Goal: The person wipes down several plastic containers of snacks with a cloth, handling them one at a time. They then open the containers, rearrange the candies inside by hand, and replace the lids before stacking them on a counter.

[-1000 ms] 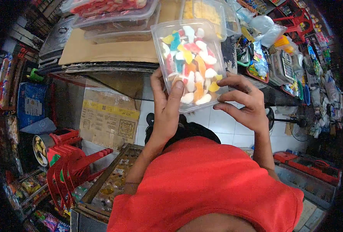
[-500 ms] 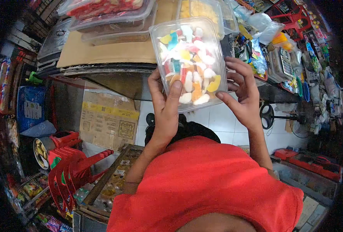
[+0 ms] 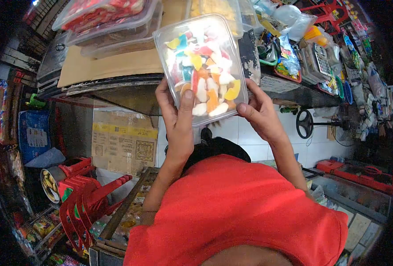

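Observation:
A clear plastic container (image 3: 204, 71) of colourful gummy candies is held up in front of me, tilted a little. My left hand (image 3: 177, 108) grips its lower left side, thumb lying across the front face. At the lower right corner my right hand (image 3: 260, 111) is closed on the edge, thumb in front and fingers behind. White, yellow, orange, red and blue pieces show through the plastic, with glare over the upper part. Behind it, another clear container (image 3: 216, 15) with yellowish pieces stands on the counter.
Stacked containers with red contents (image 3: 112, 17) sit on a cardboard sheet (image 3: 116, 68) at the counter's back left. To the right lie a calculator (image 3: 322, 60) and plastic bags (image 3: 300, 26). Red plastic chairs (image 3: 85, 199) stand lower left, near a flattened cardboard box (image 3: 124, 142).
The container has shifted slightly left in view. My right hand, with fingers spread at its side before, has closed around its lower right corner.

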Demonstrator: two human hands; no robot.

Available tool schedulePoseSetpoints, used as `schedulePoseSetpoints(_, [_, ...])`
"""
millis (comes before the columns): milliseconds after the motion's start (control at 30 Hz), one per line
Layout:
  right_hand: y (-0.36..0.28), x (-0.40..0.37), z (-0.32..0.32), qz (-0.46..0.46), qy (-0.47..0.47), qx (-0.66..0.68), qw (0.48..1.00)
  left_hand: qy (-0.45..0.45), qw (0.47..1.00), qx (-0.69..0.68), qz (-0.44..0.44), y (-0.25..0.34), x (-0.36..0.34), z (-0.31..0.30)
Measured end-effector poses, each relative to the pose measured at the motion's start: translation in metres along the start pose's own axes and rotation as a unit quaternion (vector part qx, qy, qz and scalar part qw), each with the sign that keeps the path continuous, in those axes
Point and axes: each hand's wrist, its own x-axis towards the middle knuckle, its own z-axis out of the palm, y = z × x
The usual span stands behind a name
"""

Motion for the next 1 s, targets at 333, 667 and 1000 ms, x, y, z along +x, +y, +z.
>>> schedulePoseSetpoints(333, [0.009,-0.003,0.006,-0.024,0.022,0.031,0.999,-0.003,0.998,0.050,0.035,-0.003,0.001,-0.003])
schedulePoseSetpoints(667, [0.007,-0.002,0.011,0.003,-0.013,0.105,0.994,-0.015,0.995,0.065,0.067,-0.002,0.002,-0.008])
schedulePoseSetpoints(1000, [0.019,0.000,0.014,-0.031,0.014,0.197,0.980,-0.045,0.995,-0.080,-0.037,-0.003,0.005,-0.021])
